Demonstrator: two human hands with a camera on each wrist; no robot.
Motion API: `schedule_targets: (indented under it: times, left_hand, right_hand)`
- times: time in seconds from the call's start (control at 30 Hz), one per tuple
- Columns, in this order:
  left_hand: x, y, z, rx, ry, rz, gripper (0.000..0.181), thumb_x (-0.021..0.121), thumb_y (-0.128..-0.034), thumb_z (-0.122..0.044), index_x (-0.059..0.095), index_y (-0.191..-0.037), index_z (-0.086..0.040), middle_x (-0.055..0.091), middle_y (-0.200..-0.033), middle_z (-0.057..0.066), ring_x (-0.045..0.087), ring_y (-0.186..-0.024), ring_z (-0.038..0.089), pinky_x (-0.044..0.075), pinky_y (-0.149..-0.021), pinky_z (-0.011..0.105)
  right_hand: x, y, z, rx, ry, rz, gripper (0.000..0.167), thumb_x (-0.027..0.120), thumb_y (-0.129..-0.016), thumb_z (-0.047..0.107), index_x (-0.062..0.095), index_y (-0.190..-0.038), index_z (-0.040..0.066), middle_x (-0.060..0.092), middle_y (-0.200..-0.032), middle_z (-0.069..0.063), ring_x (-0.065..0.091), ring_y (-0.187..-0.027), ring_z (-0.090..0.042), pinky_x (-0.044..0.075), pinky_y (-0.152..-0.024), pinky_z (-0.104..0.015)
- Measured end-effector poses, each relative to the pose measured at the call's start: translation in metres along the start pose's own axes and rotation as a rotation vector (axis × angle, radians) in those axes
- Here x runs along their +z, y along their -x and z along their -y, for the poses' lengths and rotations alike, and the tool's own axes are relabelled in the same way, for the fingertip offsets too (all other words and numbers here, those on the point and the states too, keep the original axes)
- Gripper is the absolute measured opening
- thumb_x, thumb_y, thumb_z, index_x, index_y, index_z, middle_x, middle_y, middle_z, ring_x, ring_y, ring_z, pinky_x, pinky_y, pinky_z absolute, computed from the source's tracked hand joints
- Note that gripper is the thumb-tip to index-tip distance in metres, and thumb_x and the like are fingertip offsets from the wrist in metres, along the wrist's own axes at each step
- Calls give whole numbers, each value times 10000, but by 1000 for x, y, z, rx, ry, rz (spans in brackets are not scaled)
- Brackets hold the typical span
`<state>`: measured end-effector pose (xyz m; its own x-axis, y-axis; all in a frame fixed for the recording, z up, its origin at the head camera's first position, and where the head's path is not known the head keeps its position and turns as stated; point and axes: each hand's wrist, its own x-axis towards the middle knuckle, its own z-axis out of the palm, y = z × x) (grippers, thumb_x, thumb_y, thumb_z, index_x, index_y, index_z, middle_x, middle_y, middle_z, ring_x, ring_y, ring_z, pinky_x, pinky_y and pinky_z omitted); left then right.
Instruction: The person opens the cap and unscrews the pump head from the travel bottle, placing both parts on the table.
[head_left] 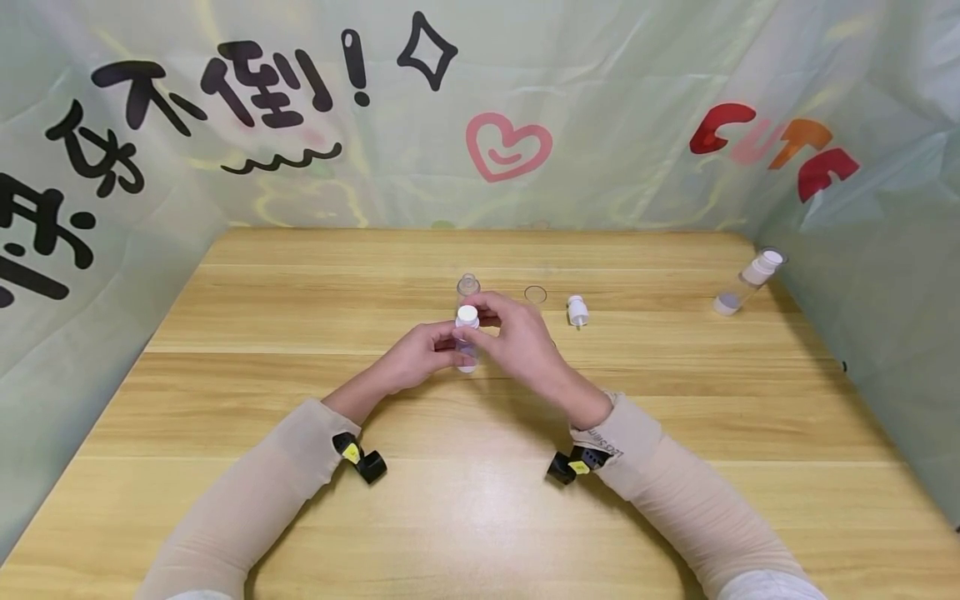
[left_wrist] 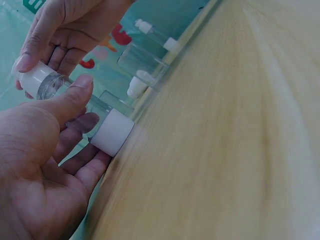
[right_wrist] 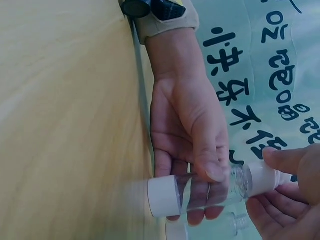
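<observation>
A small clear bottle [right_wrist: 187, 195] with a white base stands upright at the middle of the table. My left hand [head_left: 420, 358] holds its clear body between thumb and fingers. On the bottle's neck is a white pump top [head_left: 467, 316], which my right hand [head_left: 521, 337] pinches by its collar between thumb and fingers. Just behind my hands stands a second clear bottle [head_left: 467, 284], its neck bare and its lower part hidden. To the right of them are a clear cylindrical cover [left_wrist: 142, 62] and a loose white pump top [head_left: 577, 311].
At the table's right edge is another clear bottle [head_left: 742, 283] with a white pump top and a white base. A printed cloth [head_left: 600, 125] hangs along the back and sides of the wooden table [head_left: 480, 500].
</observation>
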<state>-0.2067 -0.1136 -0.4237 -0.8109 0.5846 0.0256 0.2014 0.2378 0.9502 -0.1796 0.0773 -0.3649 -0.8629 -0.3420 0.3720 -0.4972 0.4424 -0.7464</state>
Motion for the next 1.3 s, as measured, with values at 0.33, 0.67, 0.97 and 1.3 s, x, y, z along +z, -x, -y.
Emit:
schedule_targets:
  times: [0.33,0.67,0.97,1.3]
  left_hand:
    - [-1,0,-1,5,-21,7,385,713,-913,-132,617,-1276,-48,682,-1154,113,655,-1032,230,557,-865,315]
    - [0,1,-2,-1,-33,3,385,722,-906,-152,623,-1264,-49,688,-1134,96,652,-1034,220,551,-876,312]
    - [0,0,-1,3,-45,2,386,723,-905,-159,624,-1261,-49,684,-1155,95,646,-1064,222,543,-895,313]
    - [0,0,-1,-9,-40,-1,376,728,-899,-159,630,-1246,-51,684,-1155,96,643,-1071,225,538,-907,318]
  right_hand:
    - [-11,-6,-7,54,-141,163,312,724,-892,64,654,-1181,-33,684,-1112,-109,664,-996,-214,540,-908,-325]
    - [-16,-9,-12,36,-161,229,324,705,-909,70,650,-1216,-16,683,-1136,-108,662,-1013,-205,532,-902,-266]
    - [-21,-10,-11,24,-158,284,330,670,-931,52,629,-1246,-38,682,-1132,-119,653,-1035,-213,521,-925,-272]
    - [-21,-10,-12,4,-167,295,313,639,-942,15,624,-1252,-29,678,-1145,-131,646,-1054,-213,516,-935,-276]
